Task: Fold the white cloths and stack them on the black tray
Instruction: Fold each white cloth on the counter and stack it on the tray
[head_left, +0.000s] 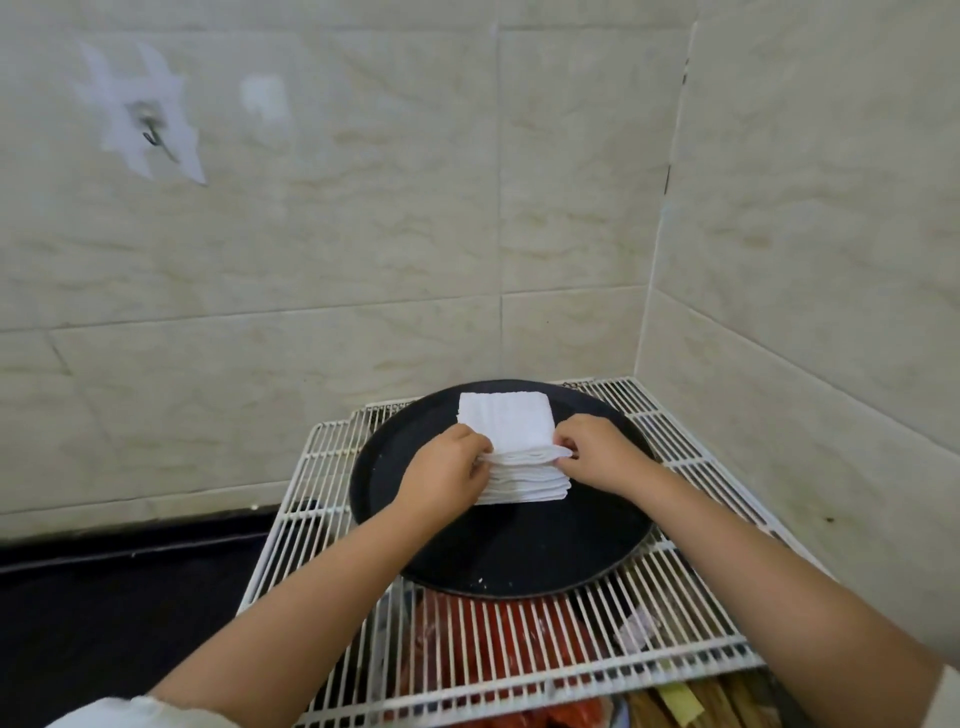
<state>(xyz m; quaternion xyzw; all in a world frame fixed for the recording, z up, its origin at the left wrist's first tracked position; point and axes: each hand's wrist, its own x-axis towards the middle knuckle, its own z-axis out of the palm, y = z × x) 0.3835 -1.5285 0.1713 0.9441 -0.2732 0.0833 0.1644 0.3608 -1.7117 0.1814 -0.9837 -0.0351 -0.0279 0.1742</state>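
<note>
A round black tray (519, 551) lies on a white wire rack. A stack of several folded white cloths (511, 426) sits on the tray's far half. My left hand (444, 470) grips the stack's near left corner, fingers curled round the top layers. At the near right corner my right hand (597, 454) pinches the upper layers. Both hands hold the same stack from opposite sides.
The white wire rack (691, 613) stands in a corner of beige tiled walls (363, 234). Red items (483, 639) lie under the rack. A dark counter (104, 613) extends to the left. A metal hook (153, 137) is on the far wall.
</note>
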